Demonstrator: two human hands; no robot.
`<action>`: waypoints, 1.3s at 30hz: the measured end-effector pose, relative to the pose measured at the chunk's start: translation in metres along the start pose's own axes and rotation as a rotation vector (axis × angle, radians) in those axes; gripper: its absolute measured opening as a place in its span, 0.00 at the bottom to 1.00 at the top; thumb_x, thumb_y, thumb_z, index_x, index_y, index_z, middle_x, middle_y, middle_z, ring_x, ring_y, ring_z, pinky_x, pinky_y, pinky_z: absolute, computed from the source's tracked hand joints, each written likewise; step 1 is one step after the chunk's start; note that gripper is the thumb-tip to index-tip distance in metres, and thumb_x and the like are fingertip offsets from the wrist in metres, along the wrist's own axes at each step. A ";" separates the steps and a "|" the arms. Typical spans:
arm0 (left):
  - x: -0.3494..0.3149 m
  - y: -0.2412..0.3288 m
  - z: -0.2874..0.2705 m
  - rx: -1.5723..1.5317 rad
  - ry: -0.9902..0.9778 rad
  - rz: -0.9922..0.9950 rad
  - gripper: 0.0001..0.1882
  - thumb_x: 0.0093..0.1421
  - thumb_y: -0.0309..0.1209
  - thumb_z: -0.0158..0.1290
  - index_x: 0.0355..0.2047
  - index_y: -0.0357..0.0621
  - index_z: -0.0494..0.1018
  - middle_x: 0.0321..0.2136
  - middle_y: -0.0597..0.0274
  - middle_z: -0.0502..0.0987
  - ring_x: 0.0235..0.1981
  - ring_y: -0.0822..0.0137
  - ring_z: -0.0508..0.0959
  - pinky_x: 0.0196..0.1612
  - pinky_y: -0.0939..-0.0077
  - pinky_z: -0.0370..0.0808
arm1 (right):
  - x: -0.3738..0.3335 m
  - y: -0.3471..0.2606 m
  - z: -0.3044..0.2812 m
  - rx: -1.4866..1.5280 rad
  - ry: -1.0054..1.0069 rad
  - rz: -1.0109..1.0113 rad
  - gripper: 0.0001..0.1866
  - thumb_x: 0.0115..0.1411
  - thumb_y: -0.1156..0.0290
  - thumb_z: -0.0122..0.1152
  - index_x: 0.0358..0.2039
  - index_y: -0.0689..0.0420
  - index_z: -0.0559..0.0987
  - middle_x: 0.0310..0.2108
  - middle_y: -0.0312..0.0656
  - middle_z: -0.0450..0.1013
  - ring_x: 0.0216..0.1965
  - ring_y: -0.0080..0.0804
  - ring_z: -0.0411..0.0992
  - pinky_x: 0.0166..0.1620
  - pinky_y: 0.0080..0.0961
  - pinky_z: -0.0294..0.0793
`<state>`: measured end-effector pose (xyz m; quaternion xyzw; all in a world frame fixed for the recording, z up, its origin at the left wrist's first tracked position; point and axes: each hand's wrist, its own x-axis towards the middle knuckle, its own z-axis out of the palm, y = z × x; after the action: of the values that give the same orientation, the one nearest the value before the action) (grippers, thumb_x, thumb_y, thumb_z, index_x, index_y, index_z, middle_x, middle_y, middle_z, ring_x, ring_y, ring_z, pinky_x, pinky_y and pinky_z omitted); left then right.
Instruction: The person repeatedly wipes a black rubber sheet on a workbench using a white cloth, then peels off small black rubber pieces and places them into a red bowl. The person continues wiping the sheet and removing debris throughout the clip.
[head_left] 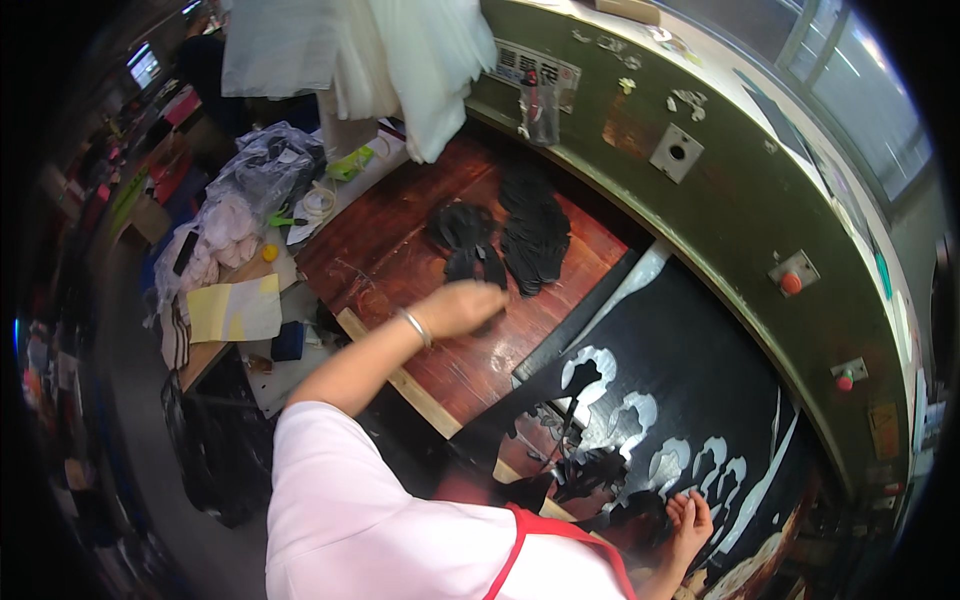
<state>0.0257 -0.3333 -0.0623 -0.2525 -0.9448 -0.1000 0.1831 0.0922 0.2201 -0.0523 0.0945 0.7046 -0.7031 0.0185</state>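
Observation:
My left hand [462, 308] is over a reddish-brown board [380, 265], its fingers curled in and a dark patch showing beneath them. Whether that patch is a cut piece or shadow is unclear. Just beyond the fingers lies a pile of black cut pieces [462, 225], beside a longer overlapping stack of black pieces [535, 235]. At lower right, my right hand [690, 522] has its fingers bent together by a black sheet [680, 330] with a row of shaped cut-outs. What those fingers pinch, if anything, is hidden.
A green machine beam [725, 205] with red buttons curves along the far right. White plastic sheets [430, 70] hang above the board's far edge. On the left, a side table holds clear plastic bags [265, 165] and a yellowish paper [235, 308]. A wooden strip [425, 400] edges the board.

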 end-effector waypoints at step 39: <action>0.085 0.192 0.104 -0.120 0.073 -0.436 0.32 0.57 0.45 0.54 0.59 0.47 0.65 0.63 0.45 0.58 0.66 0.49 0.55 0.68 0.50 0.50 | 0.002 0.074 -0.147 -0.713 0.284 -0.282 0.50 0.42 0.57 0.76 0.61 0.65 0.60 0.60 0.53 0.60 0.59 0.47 0.60 0.63 0.41 0.57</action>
<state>0.0252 -0.1034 -0.1053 -0.0492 -0.9621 -0.2022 0.1760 0.1179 0.3657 -0.1244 0.0806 0.9058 -0.3902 -0.1440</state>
